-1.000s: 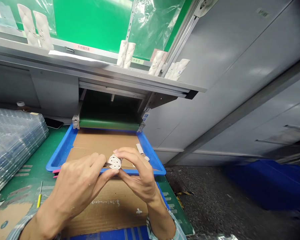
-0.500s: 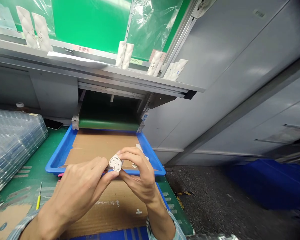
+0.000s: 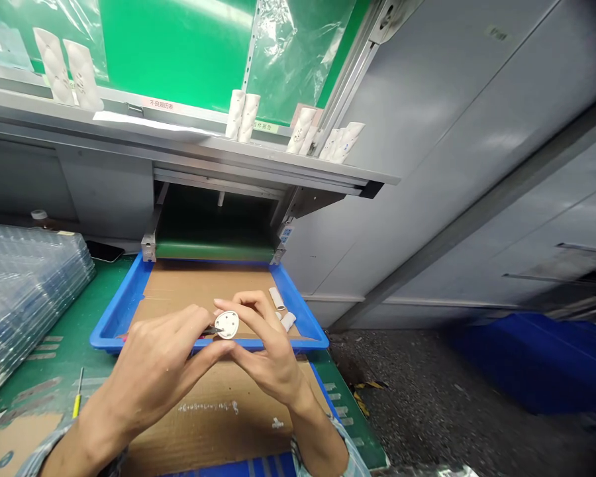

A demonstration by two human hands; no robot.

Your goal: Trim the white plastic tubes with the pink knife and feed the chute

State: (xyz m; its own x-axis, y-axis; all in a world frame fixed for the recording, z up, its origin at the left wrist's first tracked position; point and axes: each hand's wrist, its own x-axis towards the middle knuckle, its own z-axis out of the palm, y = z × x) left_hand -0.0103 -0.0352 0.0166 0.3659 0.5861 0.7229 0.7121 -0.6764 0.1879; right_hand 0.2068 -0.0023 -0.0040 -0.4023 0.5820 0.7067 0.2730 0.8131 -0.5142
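Note:
My right hand [image 3: 263,348] pinches a white rounded-triangular plastic part [image 3: 227,324] with several holes in its face. My left hand [image 3: 151,371] grips a small tool with pink handles, likely nippers [image 3: 211,329], and its dark tips reach the edge of the white part. Both hands are above a blue tray [image 3: 114,324] lined with cardboard [image 3: 189,285]. Two short white plastic pieces [image 3: 277,298] lie in the tray beyond my right hand. The tool's middle is hidden by my left fingers.
A stack of clear plastic trays [image 3: 24,291] stands to the left, and a yellow-handled screwdriver [image 3: 78,397] lies on the green bench mat [image 3: 54,351]. White parts line a metal shelf [image 3: 179,142] above a green conveyor belt [image 3: 213,250]. A blue crate [image 3: 536,361] sits on the floor at right.
My view has shifted slightly. The white part has turned in my right hand, whose fingers have moved, and the dark tool tips now show more clearly beside it.

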